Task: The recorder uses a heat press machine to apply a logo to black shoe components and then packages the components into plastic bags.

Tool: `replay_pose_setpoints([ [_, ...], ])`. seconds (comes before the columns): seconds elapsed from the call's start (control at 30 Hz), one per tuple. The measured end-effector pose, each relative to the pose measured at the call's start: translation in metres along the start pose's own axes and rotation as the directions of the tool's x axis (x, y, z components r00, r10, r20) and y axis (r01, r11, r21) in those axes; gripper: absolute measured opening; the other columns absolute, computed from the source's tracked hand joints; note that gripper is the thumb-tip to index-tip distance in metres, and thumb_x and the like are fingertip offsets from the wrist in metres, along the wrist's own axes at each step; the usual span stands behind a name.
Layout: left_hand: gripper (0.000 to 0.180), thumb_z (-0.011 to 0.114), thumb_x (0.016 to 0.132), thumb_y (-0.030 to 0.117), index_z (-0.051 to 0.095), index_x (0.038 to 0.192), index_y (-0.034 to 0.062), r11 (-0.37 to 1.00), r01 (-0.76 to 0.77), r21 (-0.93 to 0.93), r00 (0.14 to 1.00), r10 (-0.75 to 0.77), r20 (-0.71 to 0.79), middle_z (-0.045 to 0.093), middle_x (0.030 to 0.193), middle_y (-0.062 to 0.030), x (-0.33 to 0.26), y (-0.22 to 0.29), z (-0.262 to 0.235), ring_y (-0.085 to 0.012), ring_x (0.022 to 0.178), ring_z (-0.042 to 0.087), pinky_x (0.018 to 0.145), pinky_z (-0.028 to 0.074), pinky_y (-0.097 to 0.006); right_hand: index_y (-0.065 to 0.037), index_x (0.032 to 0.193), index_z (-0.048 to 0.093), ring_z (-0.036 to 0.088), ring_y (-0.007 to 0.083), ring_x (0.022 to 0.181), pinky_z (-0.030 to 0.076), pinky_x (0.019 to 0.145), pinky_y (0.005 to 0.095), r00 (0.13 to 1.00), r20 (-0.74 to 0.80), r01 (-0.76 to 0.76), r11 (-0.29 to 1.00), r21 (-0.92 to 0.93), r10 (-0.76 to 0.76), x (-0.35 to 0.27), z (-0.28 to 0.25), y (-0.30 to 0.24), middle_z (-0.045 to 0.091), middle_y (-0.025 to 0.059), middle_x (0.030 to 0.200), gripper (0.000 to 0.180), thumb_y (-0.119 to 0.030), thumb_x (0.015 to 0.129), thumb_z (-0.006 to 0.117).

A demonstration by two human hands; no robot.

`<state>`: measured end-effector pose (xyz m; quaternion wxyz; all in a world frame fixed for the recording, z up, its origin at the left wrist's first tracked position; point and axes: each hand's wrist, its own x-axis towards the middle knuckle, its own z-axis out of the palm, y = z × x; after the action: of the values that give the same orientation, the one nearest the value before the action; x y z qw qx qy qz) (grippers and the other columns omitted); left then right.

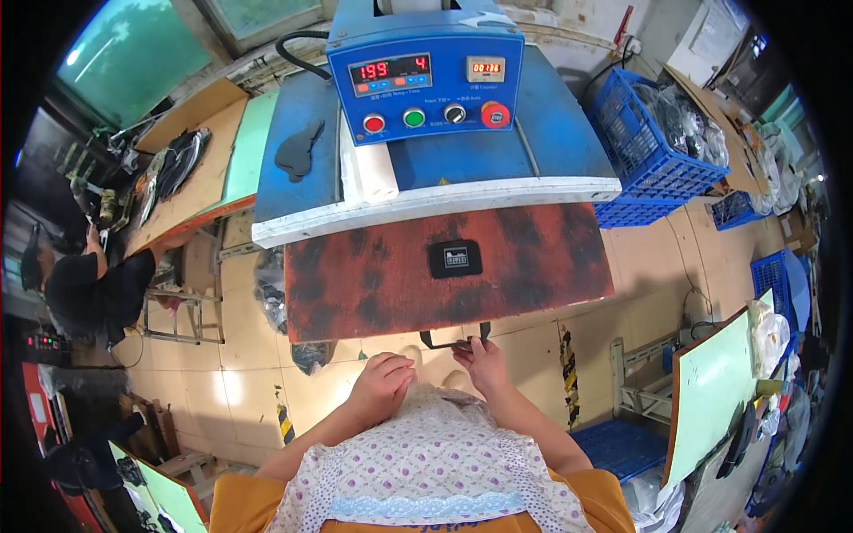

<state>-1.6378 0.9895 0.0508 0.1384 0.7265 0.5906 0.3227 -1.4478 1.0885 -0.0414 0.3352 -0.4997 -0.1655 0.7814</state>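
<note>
A heat press stands in front of me with a blue control box [425, 82] on top and a worn red-brown pad [373, 275] pulled out below. A small black patch with a white mark [455, 258] lies on the middle of the pad. My right hand [481, 361] pinches the black handle [455, 340] at the pad's front edge. Below the pad's front edge, my left hand [384, 384] is curled into a loose fist with nothing in it, close to my body.
A black shaped piece [298, 151] and a white block [372, 169] lie on the press's blue top. A blue crate [653, 147] of dark parts sits at right. Another person [93, 284] sits at a bench at left. Green boards [711, 391] stand at right.
</note>
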Motion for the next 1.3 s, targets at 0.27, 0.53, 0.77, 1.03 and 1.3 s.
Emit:
replay_pose_setpoints([
  [0.27, 0.019, 0.064, 0.068, -0.001, 0.061, 0.087, 0.0017, 0.999, 0.05, 0.003, 0.998, -0.05, -0.042, 0.061, 0.093, -0.0103, -0.016, -0.008, -0.014, -0.0285, 0.088, 0.056, 0.077, 0.047, -0.036, 0.005, 0.101, 0.038, 0.057, 0.027, 0.084, 0.052, 0.081, 0.0427, 0.997, 0.056, 0.033, 0.975, 0.22, -0.046, 0.095, 0.045, -0.027, 0.052, 0.0171, 0.094, 0.023, -0.016, 0.094, 0.043],
  [0.53, 0.015, 0.063, 0.07, 0.001, 0.062, 0.085, 0.0013, 0.986, 0.158, 0.057, 0.986, -0.154, -0.067, 0.062, 0.092, -0.011, -0.037, -0.02, -0.035, -0.0286, 0.086, 0.057, 0.076, 0.047, -0.037, 0.003, 0.104, 0.04, 0.058, 0.03, 0.086, 0.051, 0.083, 0.0462, 0.992, 0.033, 0.118, 0.979, 0.167, -0.125, 0.161, 0.088, -0.058, 0.055, 0.018, 0.093, 0.024, -0.02, 0.095, 0.038],
  [0.77, 0.015, 0.063, 0.069, 0.0, 0.062, 0.083, 0.0012, 0.978, 0.198, 0.06, 0.975, -0.19, -0.118, 0.062, 0.091, -0.0112, -0.039, -0.032, -0.044, -0.0288, 0.084, 0.057, 0.074, 0.047, -0.037, 0.001, 0.108, 0.041, 0.058, 0.0299, 0.088, 0.052, 0.082, 0.0463, 0.99, -0.016, 0.142, 0.973, 0.184, -0.141, 0.164, 0.091, -0.055, 0.056, 0.0166, 0.093, 0.024, -0.02, 0.095, 0.038],
  [1.03, 0.013, 0.062, 0.07, 0.0, 0.061, 0.083, 0.0015, 0.994, 0.108, 0.006, 0.993, -0.107, -0.055, 0.062, 0.09, -0.0113, -0.024, -0.037, -0.034, -0.0293, 0.084, 0.057, 0.074, 0.047, -0.037, 0.0, 0.117, 0.039, 0.057, 0.0306, 0.095, 0.05, 0.075, 0.0384, 0.992, 0.101, -0.086, 0.996, 0.032, 0.082, 0.146, 0.045, -0.057, 0.051, 0.0185, 0.115, 0.043, -0.031, 0.09, 0.051],
  [1.3, 0.011, 0.063, 0.071, 0.0, 0.06, 0.081, 0.0009, 0.996, 0.038, -0.081, 0.999, -0.038, 0.004, 0.061, 0.086, -0.0124, -0.009, -0.031, -0.033, -0.0297, 0.082, 0.057, 0.073, 0.047, -0.037, -0.006, 0.092, 0.058, 0.063, 0.0244, 0.076, 0.05, 0.061, 0.0345, 0.866, -0.456, -0.471, 0.64, -0.607, 0.204, 0.082, -0.152, 0.057, 0.062, 0.0122, 0.082, 0.015, -0.018, 0.083, 0.055],
])
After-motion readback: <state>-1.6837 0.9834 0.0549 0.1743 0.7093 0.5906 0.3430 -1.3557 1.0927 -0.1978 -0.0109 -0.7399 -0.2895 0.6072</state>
